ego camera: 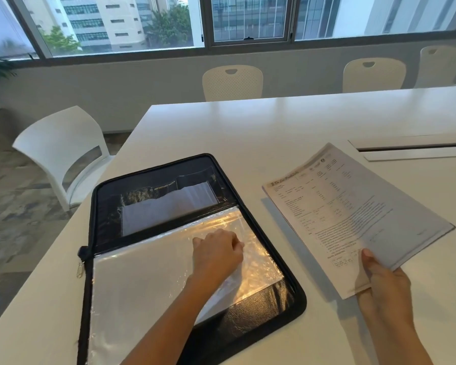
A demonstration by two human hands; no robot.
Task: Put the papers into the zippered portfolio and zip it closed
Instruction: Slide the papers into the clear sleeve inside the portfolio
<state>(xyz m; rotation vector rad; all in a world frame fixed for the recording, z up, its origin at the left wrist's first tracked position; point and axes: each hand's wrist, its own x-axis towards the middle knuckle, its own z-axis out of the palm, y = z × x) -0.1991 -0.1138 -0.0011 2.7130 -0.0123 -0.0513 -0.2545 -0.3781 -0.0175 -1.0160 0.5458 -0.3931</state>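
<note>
A black zippered portfolio (271,246) lies open flat on the white table (248,127). Its far half has pockets holding white sheets (166,209). Clear plastic sleeves (142,280) cover its near half. My left hand (216,254) rests on the sleeves with fingers curled, pinching the top sleeve near its right side. A stack of printed papers (353,214) hovers just above the table to the right of the portfolio, and my right hand (385,283) grips its near edge. The zipper pull (81,268) hangs at the portfolio's left edge.
A white chair (61,154) stands at the table's left end, and more white chairs (232,83) line the far side. A cable slot with a lid (416,148) runs along the table at right. Windows fill the back wall.
</note>
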